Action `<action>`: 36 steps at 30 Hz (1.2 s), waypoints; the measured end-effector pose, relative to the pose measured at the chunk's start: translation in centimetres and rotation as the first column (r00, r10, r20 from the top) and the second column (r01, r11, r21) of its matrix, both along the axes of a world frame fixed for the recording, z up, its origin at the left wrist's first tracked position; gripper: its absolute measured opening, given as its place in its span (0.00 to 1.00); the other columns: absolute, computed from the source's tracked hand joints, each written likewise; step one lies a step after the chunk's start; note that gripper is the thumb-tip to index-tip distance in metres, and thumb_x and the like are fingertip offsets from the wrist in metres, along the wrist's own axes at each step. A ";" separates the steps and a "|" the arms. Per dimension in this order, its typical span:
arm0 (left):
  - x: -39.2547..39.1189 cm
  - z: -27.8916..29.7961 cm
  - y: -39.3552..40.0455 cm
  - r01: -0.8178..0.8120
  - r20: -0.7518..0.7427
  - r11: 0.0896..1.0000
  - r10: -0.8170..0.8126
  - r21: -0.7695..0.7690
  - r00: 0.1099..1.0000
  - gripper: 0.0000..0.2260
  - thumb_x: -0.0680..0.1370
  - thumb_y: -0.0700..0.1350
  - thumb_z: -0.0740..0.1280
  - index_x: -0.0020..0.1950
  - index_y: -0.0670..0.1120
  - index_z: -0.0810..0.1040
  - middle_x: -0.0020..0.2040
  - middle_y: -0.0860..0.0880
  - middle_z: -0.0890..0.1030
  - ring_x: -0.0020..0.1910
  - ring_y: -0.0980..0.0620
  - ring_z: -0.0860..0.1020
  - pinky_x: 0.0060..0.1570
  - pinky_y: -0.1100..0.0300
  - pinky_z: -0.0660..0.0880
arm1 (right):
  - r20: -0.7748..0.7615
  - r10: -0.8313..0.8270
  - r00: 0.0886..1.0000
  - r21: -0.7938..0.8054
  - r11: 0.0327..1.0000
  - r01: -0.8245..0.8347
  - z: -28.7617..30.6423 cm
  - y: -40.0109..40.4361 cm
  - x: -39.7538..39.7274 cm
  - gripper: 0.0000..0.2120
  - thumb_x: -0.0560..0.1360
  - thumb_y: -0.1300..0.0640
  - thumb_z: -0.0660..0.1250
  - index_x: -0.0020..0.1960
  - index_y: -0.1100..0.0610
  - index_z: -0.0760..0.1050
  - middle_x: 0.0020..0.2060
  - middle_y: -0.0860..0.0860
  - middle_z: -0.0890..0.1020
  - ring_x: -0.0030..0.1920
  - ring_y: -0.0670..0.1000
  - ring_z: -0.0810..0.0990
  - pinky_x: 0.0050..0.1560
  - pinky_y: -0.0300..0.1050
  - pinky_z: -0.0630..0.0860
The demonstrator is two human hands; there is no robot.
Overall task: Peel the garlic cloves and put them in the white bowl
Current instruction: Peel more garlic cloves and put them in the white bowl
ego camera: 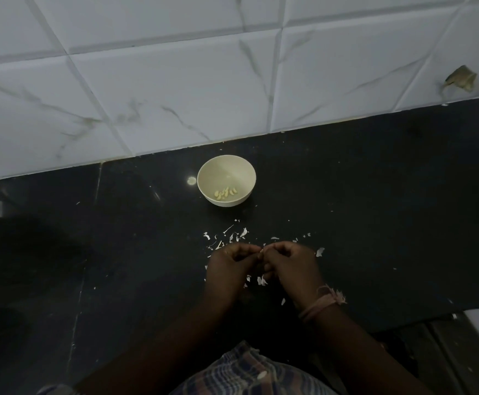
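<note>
A garlic clove (261, 251) is pinched between the curled fingertips of the left hand (230, 261) and right hand (289, 262), over scattered peels (238, 235) on the desk (375, 209). Peeled cloves (226, 193) lie in the white bowl (242, 169) beyond.

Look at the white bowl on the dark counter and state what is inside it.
The white bowl holds a small cluster of peeled garlic cloves lying against its near side; the rest of the inside shows bare. The near wall hides nothing more that can be told.
</note>
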State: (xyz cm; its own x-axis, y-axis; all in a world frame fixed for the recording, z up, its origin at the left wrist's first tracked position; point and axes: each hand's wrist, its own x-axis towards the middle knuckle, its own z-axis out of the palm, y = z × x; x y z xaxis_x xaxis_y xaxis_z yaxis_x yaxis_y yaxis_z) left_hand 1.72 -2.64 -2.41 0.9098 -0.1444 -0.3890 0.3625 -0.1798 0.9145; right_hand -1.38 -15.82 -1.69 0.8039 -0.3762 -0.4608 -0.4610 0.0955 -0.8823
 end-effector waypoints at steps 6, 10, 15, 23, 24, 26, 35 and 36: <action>0.2 0.1 1.0 0.002 0.113 0.997 -0.011 0.078 0.994 0.06 0.76 0.36 0.74 0.47 0.46 0.87 0.41 0.54 0.87 0.41 0.58 0.85 0.40 0.71 0.76 | -0.045 -0.043 0.998 0.240 0.969 0.052 -0.1 0.8 0.9 0.06 0.77 0.66 0.67 0.46 0.69 0.81 0.37 0.63 0.82 0.30 0.52 0.79 0.31 0.44 0.78; 0.6 0.4 1.6 0.006 0.195 1.000 -0.009 0.019 0.981 0.10 0.74 0.32 0.74 0.51 0.45 0.84 0.45 0.51 0.87 0.45 0.56 0.85 0.45 0.68 0.78 | -0.006 0.063 0.998 0.226 0.972 -0.060 0.2 0.7 1.2 0.05 0.77 0.66 0.68 0.46 0.68 0.81 0.35 0.60 0.81 0.31 0.51 0.78 0.31 0.44 0.78; 0.4 1.4 1.9 0.051 0.205 0.998 -0.045 -0.028 0.978 0.09 0.75 0.35 0.75 0.47 0.49 0.88 0.43 0.54 0.88 0.44 0.57 0.86 0.45 0.69 0.77 | 0.036 0.193 0.980 -0.058 0.980 -0.191 0.9 0.4 1.1 0.05 0.77 0.62 0.68 0.44 0.61 0.82 0.28 0.54 0.80 0.26 0.52 0.79 0.27 0.41 0.73; 1.3 0.9 3.5 0.168 0.301 0.970 -0.215 0.176 0.929 0.08 0.76 0.38 0.75 0.50 0.50 0.88 0.43 0.56 0.87 0.40 0.61 0.84 0.42 0.66 0.76 | 0.043 0.223 0.974 0.039 0.974 -0.225 1.2 0.1 1.0 0.04 0.76 0.65 0.70 0.43 0.62 0.82 0.30 0.57 0.81 0.28 0.58 0.81 0.29 0.41 0.75; 1.3 0.8 3.7 0.186 0.310 0.963 -0.241 0.195 0.920 0.08 0.76 0.38 0.76 0.50 0.51 0.88 0.42 0.57 0.87 0.38 0.63 0.82 0.41 0.67 0.75 | 0.047 0.239 0.970 0.053 0.969 -0.241 1.2 0.0 0.9 0.05 0.76 0.65 0.69 0.43 0.62 0.82 0.29 0.58 0.80 0.27 0.57 0.80 0.28 0.41 0.75; 1.1 1.0 4.0 0.214 0.357 0.945 -0.294 0.246 0.887 0.10 0.75 0.39 0.76 0.50 0.54 0.88 0.41 0.60 0.86 0.36 0.66 0.81 0.40 0.69 0.73 | 0.048 0.269 0.962 0.040 0.962 -0.271 1.1 0.1 0.7 0.06 0.77 0.66 0.68 0.42 0.62 0.83 0.29 0.58 0.78 0.26 0.56 0.79 0.28 0.41 0.75; 1.8 1.7 4.3 0.225 0.509 0.895 -0.410 0.385 0.757 0.10 0.77 0.40 0.74 0.53 0.55 0.87 0.45 0.62 0.86 0.46 0.65 0.83 0.46 0.69 0.77 | 0.048 0.265 0.963 -0.039 0.964 -0.264 2.5 0.8 1.1 0.07 0.75 0.66 0.68 0.40 0.60 0.83 0.26 0.56 0.77 0.25 0.54 0.80 0.24 0.36 0.69; 1.8 1.7 4.3 0.224 0.511 0.893 -0.412 0.390 0.754 0.11 0.77 0.39 0.74 0.52 0.55 0.87 0.45 0.62 0.85 0.46 0.66 0.83 0.46 0.70 0.76 | 0.043 0.251 0.967 -0.035 0.968 -0.250 2.5 0.9 1.1 0.08 0.75 0.66 0.68 0.39 0.60 0.83 0.26 0.56 0.77 0.25 0.55 0.80 0.24 0.36 0.69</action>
State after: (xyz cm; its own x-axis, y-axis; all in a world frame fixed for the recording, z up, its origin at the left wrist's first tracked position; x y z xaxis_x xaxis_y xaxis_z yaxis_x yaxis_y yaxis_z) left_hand 3.55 1.63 -0.72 0.8939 -0.4344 0.1110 -0.3316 -0.4739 0.8157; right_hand -0.27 -14.88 0.79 0.8944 -0.1725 -0.4128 -0.4256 -0.0437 -0.9039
